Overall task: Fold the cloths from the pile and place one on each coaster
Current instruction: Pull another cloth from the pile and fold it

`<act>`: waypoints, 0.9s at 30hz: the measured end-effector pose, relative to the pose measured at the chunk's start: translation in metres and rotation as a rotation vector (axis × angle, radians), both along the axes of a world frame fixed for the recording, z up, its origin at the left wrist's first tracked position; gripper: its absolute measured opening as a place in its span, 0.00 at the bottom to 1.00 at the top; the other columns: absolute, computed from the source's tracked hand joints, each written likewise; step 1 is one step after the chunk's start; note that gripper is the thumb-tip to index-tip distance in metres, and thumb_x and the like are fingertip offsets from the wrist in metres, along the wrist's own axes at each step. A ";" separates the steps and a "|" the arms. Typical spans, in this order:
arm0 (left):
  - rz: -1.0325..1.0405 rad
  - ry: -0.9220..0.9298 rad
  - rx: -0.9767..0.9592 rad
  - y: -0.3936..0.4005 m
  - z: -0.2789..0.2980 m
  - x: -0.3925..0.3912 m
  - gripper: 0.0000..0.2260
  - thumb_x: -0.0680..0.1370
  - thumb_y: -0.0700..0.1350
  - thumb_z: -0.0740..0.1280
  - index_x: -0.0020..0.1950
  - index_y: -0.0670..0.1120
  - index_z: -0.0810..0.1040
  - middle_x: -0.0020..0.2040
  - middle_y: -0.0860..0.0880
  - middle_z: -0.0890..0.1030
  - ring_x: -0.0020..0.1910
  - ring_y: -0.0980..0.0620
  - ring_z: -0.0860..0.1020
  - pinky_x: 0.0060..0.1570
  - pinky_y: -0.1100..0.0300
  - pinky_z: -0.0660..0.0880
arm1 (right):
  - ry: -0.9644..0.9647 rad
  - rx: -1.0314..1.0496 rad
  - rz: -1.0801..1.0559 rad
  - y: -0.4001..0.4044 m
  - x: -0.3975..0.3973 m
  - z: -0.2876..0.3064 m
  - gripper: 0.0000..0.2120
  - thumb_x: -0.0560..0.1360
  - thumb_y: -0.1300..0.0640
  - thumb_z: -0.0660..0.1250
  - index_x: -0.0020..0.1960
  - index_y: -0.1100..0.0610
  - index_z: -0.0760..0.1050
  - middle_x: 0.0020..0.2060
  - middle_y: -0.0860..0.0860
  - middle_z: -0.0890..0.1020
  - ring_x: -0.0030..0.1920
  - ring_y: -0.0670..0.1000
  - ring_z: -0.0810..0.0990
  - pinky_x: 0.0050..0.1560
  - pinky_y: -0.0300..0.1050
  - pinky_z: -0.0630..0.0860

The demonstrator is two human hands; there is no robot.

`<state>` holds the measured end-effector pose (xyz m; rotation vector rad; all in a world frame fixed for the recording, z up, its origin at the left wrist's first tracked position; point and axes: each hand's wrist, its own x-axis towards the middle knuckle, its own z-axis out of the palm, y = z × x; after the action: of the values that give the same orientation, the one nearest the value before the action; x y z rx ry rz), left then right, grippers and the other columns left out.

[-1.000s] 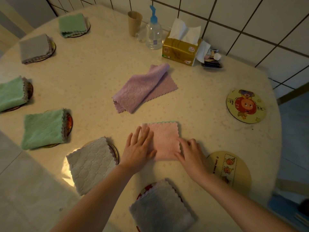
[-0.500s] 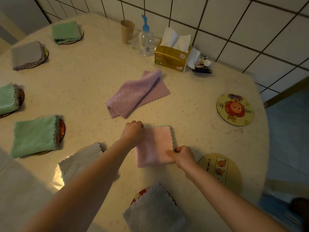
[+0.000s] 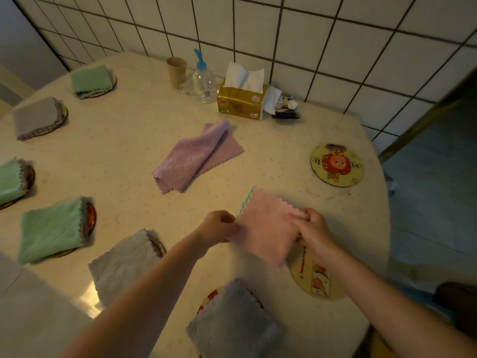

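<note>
While both hands pinch the folded pink cloth [image 3: 265,228], left hand [image 3: 219,227] at its 9 o'clock edge, right hand [image 3: 313,228] at 3 o'clock, bare coaster [image 3: 316,277] partly beneath, lilac cloth [image 3: 196,156] unfolded at 11 o'clock on desk [image 3: 284,156]

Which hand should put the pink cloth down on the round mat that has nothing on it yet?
Probably the right hand. It already pinches the pink cloth and sits just above the bare coaster. The left hand grips the cloth's other edge, farther from that coaster.
</note>
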<state>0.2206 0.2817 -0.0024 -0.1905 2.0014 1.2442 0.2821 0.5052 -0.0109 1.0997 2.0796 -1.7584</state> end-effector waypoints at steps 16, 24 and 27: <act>-0.029 0.038 -0.058 0.114 -0.043 0.130 0.08 0.73 0.35 0.68 0.46 0.45 0.73 0.34 0.49 0.77 0.27 0.54 0.75 0.27 0.63 0.74 | 0.008 0.260 -0.138 0.104 0.090 -0.040 0.07 0.74 0.62 0.67 0.52 0.58 0.77 0.48 0.54 0.81 0.46 0.53 0.78 0.44 0.41 0.71; -0.184 0.223 -0.292 0.076 -0.037 0.111 0.13 0.73 0.41 0.65 0.57 0.46 0.74 0.50 0.50 0.78 0.47 0.47 0.80 0.39 0.61 0.73 | 0.148 0.704 0.129 0.084 0.094 -0.021 0.16 0.76 0.64 0.63 0.63 0.57 0.70 0.61 0.55 0.73 0.58 0.54 0.75 0.56 0.45 0.73; -0.180 0.259 -0.290 0.049 -0.029 0.096 0.11 0.75 0.41 0.66 0.56 0.46 0.75 0.50 0.50 0.78 0.45 0.48 0.81 0.32 0.65 0.73 | 0.201 0.732 0.329 0.061 0.082 -0.015 0.16 0.75 0.64 0.63 0.62 0.57 0.71 0.60 0.54 0.73 0.61 0.55 0.72 0.61 0.50 0.71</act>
<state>0.3168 0.3307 -0.0311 0.0140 2.3620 0.8988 0.3642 0.5666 -0.0258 0.6536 2.9335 -0.9977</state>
